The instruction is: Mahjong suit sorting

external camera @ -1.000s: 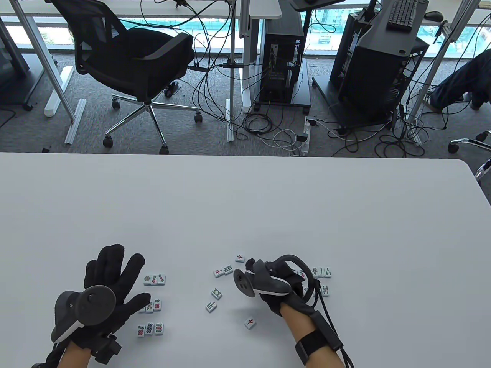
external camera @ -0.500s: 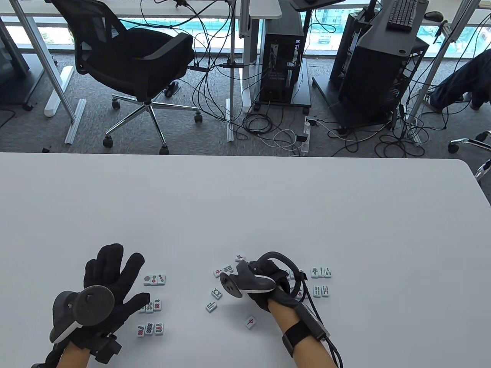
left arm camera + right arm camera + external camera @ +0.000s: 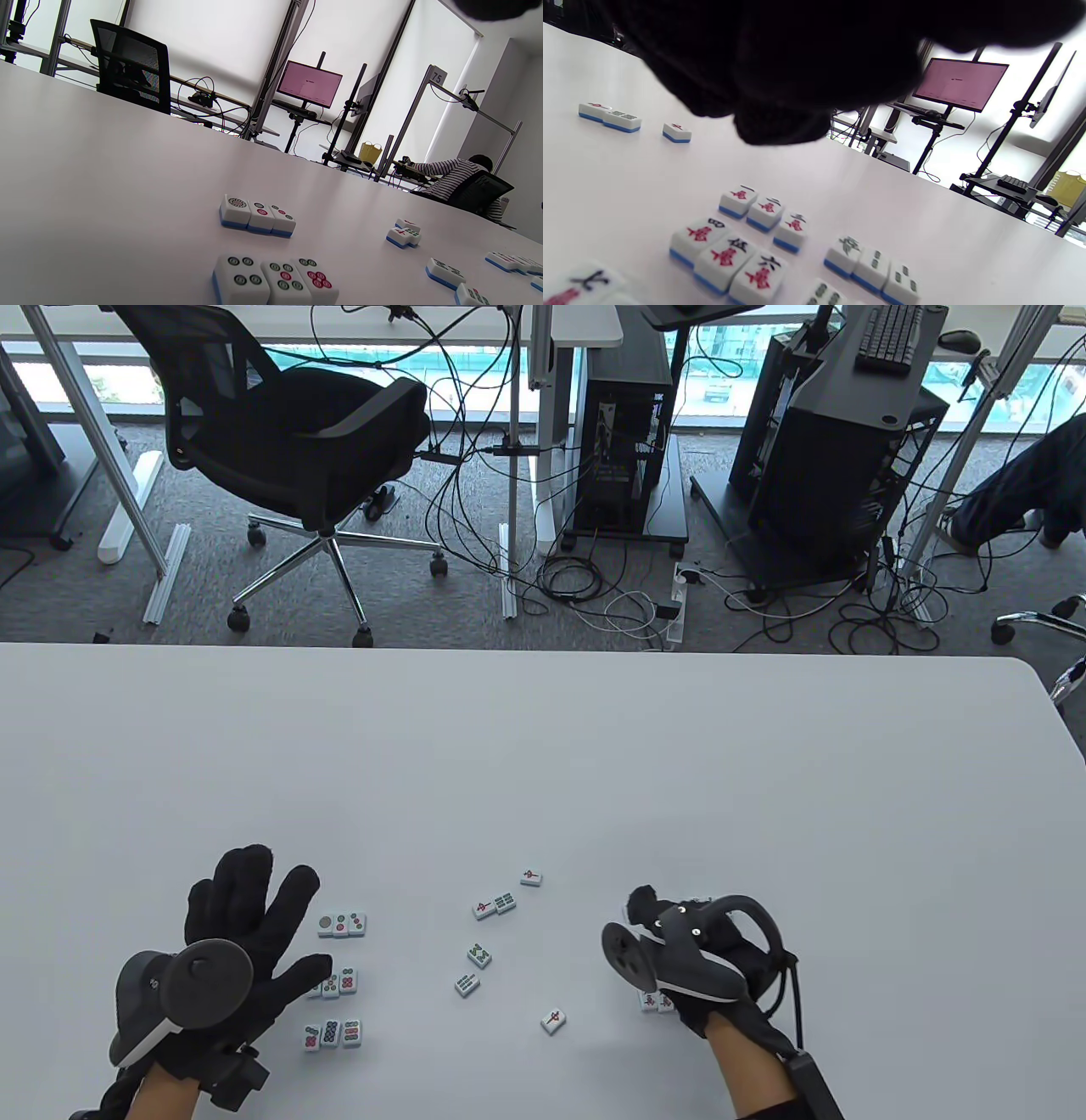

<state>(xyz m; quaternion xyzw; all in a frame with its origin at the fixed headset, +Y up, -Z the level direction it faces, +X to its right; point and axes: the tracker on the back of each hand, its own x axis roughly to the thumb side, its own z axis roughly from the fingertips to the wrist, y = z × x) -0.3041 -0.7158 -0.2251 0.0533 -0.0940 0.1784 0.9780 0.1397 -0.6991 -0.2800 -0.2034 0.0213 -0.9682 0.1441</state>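
While my black-gloved right hand [image 3: 687, 963] hovers over the red-character tile rows [image 3: 742, 237], its grip hidden from me, my left hand [image 3: 246, 942] lies spread flat beside the circle-suit white tiles [image 3: 342, 925]. I judge the sort midway: loose tiles [image 3: 479, 954] at centre need collecting next. Only the right wrist view shows the sorted rows under my hand.

White table [image 3: 543, 746], grey carpet [image 3: 424, 602] strewn with cables [image 3: 594, 594], black mesh chair [image 3: 288, 441], computer towers [image 3: 624, 449] on carts, bright windows [image 3: 212, 38] with blinds, pink-lit monitor [image 3: 309, 84], seated person [image 3: 458, 178] beyond.
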